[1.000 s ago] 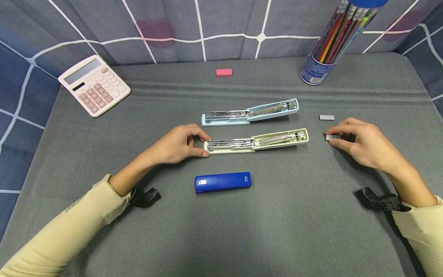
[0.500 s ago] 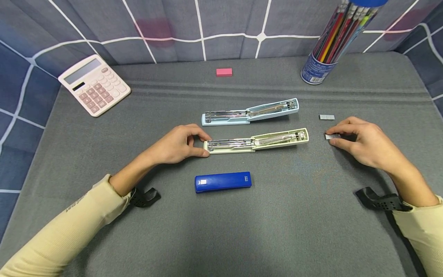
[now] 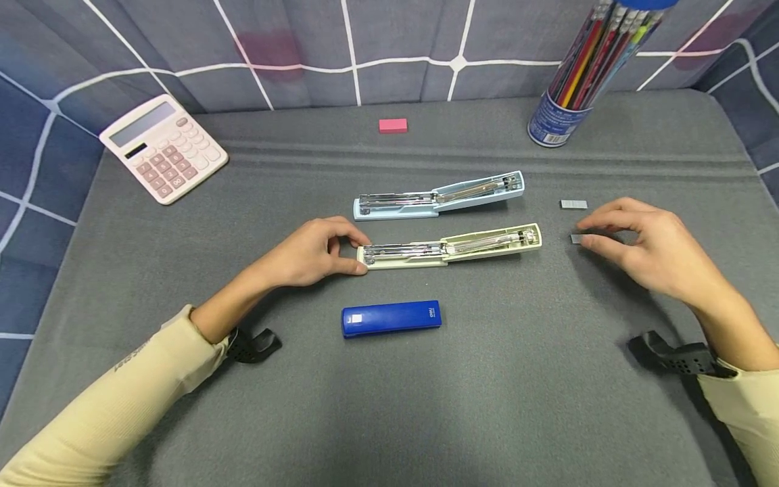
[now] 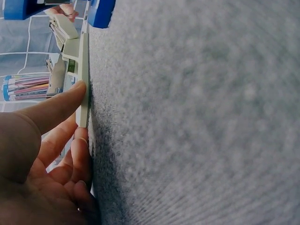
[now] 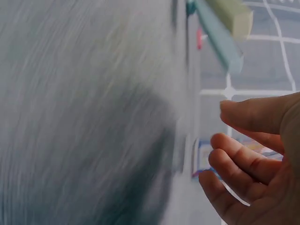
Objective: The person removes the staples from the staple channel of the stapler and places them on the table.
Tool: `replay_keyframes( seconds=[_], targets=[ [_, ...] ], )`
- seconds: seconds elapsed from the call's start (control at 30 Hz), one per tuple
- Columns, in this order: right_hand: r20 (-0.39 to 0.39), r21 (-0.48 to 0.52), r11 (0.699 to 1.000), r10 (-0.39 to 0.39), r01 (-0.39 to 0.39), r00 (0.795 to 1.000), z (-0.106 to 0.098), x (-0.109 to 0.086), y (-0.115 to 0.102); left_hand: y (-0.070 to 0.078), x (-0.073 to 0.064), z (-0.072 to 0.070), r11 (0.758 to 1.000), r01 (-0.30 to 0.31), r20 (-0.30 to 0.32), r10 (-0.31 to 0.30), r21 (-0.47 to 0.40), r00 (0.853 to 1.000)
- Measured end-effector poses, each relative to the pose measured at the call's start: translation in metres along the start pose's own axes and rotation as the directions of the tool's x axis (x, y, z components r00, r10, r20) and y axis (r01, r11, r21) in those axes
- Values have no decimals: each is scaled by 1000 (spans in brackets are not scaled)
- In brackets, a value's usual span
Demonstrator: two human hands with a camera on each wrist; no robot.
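Now the left hand (image 3: 313, 256) pinches the end of the opened pale-green stapler (image 3: 449, 249) stretching to its right — opened light-blue stapler (image 3: 437, 199) just beyond. Right hand (image 3: 651, 249) hovers, thumb and fingers parted — staple strip (image 3: 575, 239) under its fingertips, second strip (image 3: 573, 204) just past them.

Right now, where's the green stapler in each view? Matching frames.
Head: green stapler near centre, opened out.
Left wrist: green stapler upper left, seen nearly edge-on.
Right wrist: green stapler at the top, right of centre; only one end shows, blurred.
Shared landmark: pencil tube, upper right in head, left edge in left wrist, lower right and partly hidden in right wrist.
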State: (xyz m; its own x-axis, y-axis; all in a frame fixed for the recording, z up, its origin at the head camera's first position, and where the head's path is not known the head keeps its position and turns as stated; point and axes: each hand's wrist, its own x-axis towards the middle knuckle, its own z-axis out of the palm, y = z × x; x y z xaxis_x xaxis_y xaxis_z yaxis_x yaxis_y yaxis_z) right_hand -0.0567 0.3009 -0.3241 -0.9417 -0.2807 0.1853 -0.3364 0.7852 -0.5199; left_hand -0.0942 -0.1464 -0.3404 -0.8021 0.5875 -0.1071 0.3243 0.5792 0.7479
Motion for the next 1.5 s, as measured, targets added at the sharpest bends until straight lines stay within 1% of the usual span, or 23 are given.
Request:
replay_keyframes(
  seconds=[0.07,0.1,0.17,0.23,0.33,0.47,0.57,0.67,0.77,0.9,1.0,1.1,1.27,1.5],
  targets=[
    [-12,19,1000,-8,8,1000,-1,0,-12,0,0,0,1000,2,1,-3,4,1000],
    [-17,29,999,-25,26,1000,-1,0,-19,0,0,0,1000,4,2,-4,6,1000],
    [-23,62,995,-78,80,997,1,0,-33,0,0,0,1000,9,3,-9,11,1000],
    [-18,89,985,-148,149,989,3,1,-47,0,-1,0,1000,13,4,-14,14,1000],
    [-1,147,957,-254,251,967,8,1,-67,1,-1,0,1000,16,2,-16,15,1000],
    [40,238,912,-352,333,935,20,1,-89,1,-1,0,1000,16,1,-17,15,1000],
    [72,262,886,-414,383,908,34,0,-103,1,-1,0,1000,19,4,-19,21,1000],
    [109,255,872,-456,419,883,50,-3,-115,2,0,-1,999,21,8,-22,28,1000],
    [166,257,876,-457,409,874,66,-5,-126,2,0,-1,999,26,9,-26,29,1000],
    [260,242,904,-410,352,874,81,-4,-136,2,-1,-1,999,32,9,-32,25,999],
    [307,240,917,-382,317,872,87,-3,-140,2,-1,-1,999,33,10,-33,24,999],
    [320,245,924,-364,295,875,90,-3,-142,2,0,-1,999,30,8,-30,22,1000],
    [309,249,926,-354,284,883,91,-4,-142,1,-1,0,1000,24,-8,-24,19,1000],
    [317,253,926,-352,279,880,91,-4,-141,5,-11,7,998,0,-80,5,65,997]
  ],
)
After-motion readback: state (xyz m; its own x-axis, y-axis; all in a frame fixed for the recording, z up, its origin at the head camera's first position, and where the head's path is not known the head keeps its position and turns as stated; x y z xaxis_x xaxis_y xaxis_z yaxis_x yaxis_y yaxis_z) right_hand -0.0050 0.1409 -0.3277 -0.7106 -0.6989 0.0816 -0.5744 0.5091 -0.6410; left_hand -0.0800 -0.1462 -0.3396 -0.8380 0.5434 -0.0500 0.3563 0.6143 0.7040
